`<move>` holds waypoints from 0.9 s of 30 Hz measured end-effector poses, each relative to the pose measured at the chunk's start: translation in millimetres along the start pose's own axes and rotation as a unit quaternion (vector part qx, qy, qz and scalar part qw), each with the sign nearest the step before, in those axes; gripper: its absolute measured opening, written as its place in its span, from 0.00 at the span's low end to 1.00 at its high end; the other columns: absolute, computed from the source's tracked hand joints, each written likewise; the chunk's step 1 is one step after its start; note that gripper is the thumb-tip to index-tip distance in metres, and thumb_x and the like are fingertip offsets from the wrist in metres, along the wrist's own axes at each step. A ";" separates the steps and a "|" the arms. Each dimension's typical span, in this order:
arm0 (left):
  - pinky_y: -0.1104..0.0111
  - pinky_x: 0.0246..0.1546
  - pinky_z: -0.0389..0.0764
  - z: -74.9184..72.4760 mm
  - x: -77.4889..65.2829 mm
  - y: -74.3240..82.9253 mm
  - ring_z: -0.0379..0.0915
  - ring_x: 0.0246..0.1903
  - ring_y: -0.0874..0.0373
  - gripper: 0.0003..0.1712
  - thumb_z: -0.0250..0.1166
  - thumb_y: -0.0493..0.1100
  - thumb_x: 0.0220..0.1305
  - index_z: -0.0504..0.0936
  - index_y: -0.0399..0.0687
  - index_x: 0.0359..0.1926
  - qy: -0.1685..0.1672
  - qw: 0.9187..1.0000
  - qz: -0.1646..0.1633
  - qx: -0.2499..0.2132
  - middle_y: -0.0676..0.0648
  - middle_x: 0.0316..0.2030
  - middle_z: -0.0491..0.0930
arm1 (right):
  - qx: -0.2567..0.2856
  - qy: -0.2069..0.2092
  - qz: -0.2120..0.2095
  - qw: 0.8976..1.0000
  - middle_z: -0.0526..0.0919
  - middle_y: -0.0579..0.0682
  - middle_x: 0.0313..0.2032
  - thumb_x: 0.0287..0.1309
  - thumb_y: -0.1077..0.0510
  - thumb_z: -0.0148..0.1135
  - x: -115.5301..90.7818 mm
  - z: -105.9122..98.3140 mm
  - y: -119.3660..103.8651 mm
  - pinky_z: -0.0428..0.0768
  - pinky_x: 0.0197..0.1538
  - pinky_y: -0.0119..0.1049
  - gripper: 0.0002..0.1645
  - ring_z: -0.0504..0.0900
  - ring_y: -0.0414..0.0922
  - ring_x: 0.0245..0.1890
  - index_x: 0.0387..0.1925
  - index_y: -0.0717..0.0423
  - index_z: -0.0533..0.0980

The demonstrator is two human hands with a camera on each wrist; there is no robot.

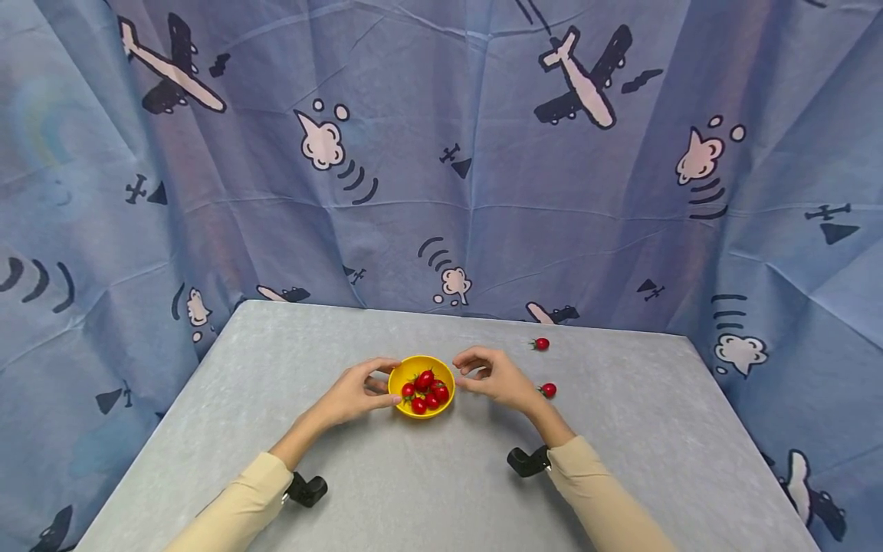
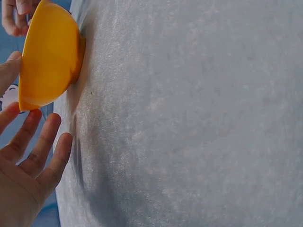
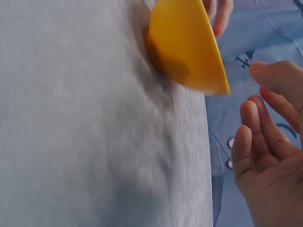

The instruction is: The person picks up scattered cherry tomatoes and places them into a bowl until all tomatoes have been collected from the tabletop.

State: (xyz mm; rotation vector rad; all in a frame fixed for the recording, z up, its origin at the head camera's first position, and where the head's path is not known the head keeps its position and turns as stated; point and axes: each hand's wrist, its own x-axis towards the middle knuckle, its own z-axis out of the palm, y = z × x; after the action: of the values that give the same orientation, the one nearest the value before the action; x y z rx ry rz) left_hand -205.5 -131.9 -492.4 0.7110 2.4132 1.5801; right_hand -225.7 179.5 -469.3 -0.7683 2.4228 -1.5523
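A yellow bowl [image 1: 423, 412] stands on the table with several cherry tomatoes [image 1: 425, 379] inside, some with green stems. My left hand [image 1: 355, 392] holds the bowl's left side, thumb and forefinger at the rim. In the left wrist view, that hand's other fingers [image 2: 47, 137] spread below the bowl [image 2: 49, 56]. My right hand [image 1: 500, 377] is just right of the bowl with loosely bent fingers; the right wrist view shows a gap between its fingertips and the bowl [image 3: 184, 47]. I see nothing in its grasp.
One cherry tomato [image 1: 548, 390] lies beside my right wrist, and another tomato [image 1: 541, 344] farther back on the grey table [image 1: 414, 491]. Behind the table's far edge hangs a blue curtain [image 1: 407, 153] printed with airplanes. Black wrist cameras [image 1: 306, 489] sit at both sleeves.
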 end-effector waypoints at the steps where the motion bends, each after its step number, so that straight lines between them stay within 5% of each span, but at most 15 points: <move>1: 0.59 0.44 0.86 -0.1 -0.1 -0.3 0.81 0.46 0.42 0.34 0.74 0.35 0.62 0.73 0.33 0.66 0.001 1.000 0.001 0.000 0.32 0.59 0.75 | -0.006 0.005 0.001 1.000 0.82 0.65 0.47 0.61 0.67 0.71 -1.7 -3.3 1.6 0.83 0.46 0.47 0.17 0.81 0.57 0.45 0.50 0.69 0.79; 8: 0.61 0.45 0.85 0.5 -1.0 1.1 0.82 0.46 0.45 0.34 0.75 0.37 0.62 0.74 0.36 0.67 -0.002 1.000 -0.007 0.001 0.34 0.58 0.76 | -0.020 0.040 0.013 0.999 0.82 0.66 0.46 0.62 0.66 0.71 -20.7 -32.4 13.7 0.84 0.44 0.41 0.15 0.82 0.49 0.43 0.48 0.69 0.80; 27: 0.61 0.45 0.85 0.4 -1.0 0.7 0.82 0.45 0.46 0.34 0.75 0.38 0.62 0.73 0.36 0.67 -0.004 1.000 -0.008 0.002 0.35 0.58 0.76 | -0.073 0.100 0.033 0.992 0.83 0.66 0.47 0.62 0.68 0.69 -84.0 -107.3 50.7 0.84 0.43 0.35 0.15 0.84 0.52 0.42 0.50 0.71 0.79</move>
State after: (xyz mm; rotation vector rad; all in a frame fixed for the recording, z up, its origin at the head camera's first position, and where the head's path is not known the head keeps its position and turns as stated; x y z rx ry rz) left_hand -204.3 -131.8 -492.1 0.6952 2.4103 1.5647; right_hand -213.7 324.2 -477.4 -0.5730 2.6995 -1.5068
